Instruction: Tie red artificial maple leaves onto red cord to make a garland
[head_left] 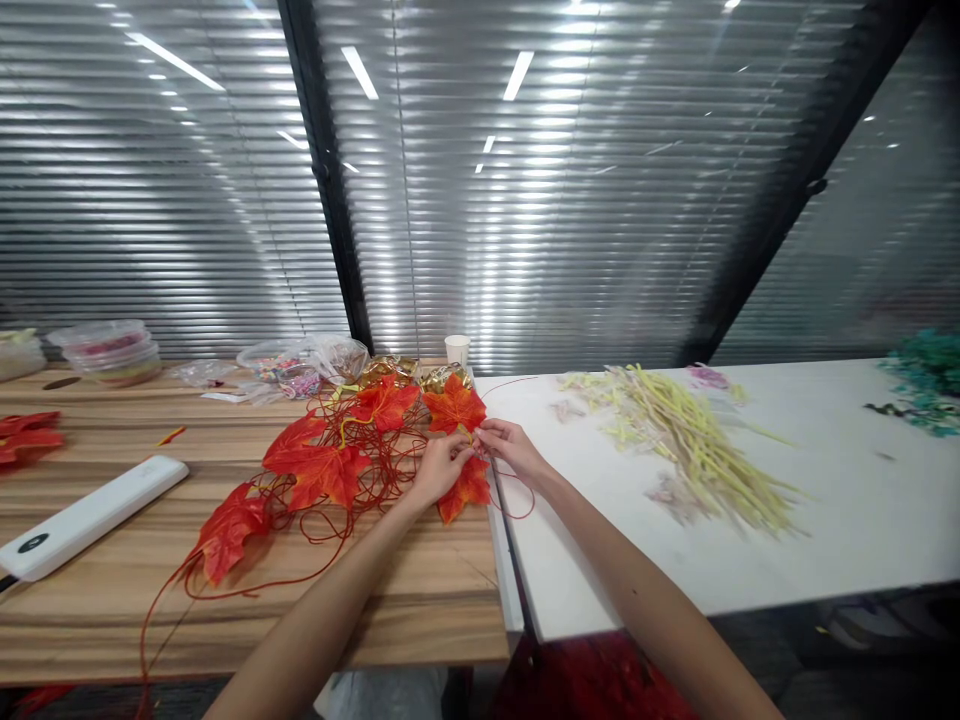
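My left hand [441, 466] is closed in a pinch at the stem ends of two artificial maple leaves. One orange-red leaf [454, 405] points away from me above the fingers, and another leaf [463, 490] hangs below them. Close beside it, my right hand [513, 446] is also closed, its fingertips pinching thin red cord. A loop of this cord [531, 500] curls below the right hand over the white table. The exact spot between the fingertips is too small to make out. To the left lies a tangle of red cord [386, 470] with several more red leaves [327, 474] on it.
A white bar-shaped device [94, 515] lies on the wooden table [420, 610]. Plastic tubs [112, 352], clear bags and a paper cup [457, 349] stand along the back. Yellow-green stems [686, 440] are heaped on the white table [622, 540]; teal foliage [926, 380] is far right.
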